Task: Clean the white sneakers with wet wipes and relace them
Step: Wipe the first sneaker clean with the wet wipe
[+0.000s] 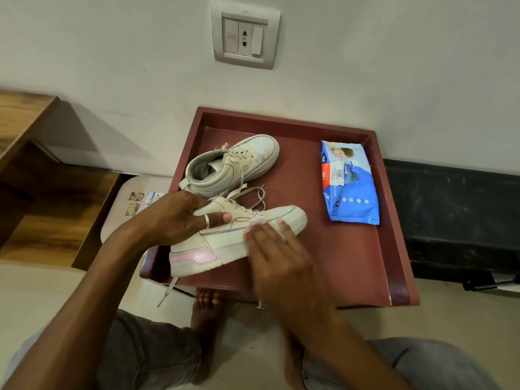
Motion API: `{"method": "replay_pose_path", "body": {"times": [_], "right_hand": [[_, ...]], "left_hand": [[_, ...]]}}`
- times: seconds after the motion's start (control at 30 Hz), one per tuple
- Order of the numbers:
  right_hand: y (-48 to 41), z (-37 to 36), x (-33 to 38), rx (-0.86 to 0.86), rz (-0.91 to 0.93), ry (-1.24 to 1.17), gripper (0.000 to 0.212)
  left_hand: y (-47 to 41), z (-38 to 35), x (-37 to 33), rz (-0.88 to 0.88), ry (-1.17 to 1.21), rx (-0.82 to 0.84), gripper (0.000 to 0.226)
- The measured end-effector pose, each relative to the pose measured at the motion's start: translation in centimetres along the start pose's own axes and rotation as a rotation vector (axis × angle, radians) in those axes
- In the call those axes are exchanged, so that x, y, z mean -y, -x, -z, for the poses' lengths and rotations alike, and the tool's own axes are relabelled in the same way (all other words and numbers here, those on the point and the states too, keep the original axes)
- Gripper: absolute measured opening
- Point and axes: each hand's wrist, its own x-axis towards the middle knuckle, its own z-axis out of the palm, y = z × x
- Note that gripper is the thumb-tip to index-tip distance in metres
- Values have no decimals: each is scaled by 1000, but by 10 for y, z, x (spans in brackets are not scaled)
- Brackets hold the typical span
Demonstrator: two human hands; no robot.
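Two off-white sneakers lie on a dark red tray (363, 266). The near sneaker (213, 243), with a pink heel patch, rests on its side, toe pointing right, and one lace hangs over the tray's front edge. My left hand (180, 218) grips its upper near the laces. My right hand (275, 249) presses flat against its sole side near the toe; a bit of white wet wipe (281, 237) shows under the fingers. The far sneaker (233, 164) stands behind it, laces loose. A blue wet wipes pack (349, 184) lies at the tray's right.
The tray sits on a small stand against a white wall with a switch socket (244, 38). A wooden shelf unit (42, 175) stands to the left, a dark low bench (455, 220) to the right. My knees and bare feet are below the tray.
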Motion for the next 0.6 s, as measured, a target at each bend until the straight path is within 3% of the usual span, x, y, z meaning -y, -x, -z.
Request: {"method": "replay_pose_path", "body": {"times": [0.07,0.17,0.27,0.33,0.43,0.5,0.6], "right_hand": [[-11,-1,-32,19,-272,-68,40],[-22,7,-71,123,-532,-215,41],[-21,12,-46,64,-452,-135,39],[-11,11,-5,-10,-252,-106,39],[4,8,30,41,33,-89,45],[-2,2,7,31,-29,-98,42],[-18,1,-42,61,-349,-198,42]], "left_hand": [[0,-1,0,-17,-9,-10,51],[-1,-2,4,-34,-6,-33,70],[-3,-1,6,-47,3,-23,80],[-4,-2,7,-63,-2,-10,84],[-4,-2,10,-55,2,-1,96],[-3,-2,8,-42,-26,-2,90],[-3,-2,7,-68,-41,-11,90]]}}
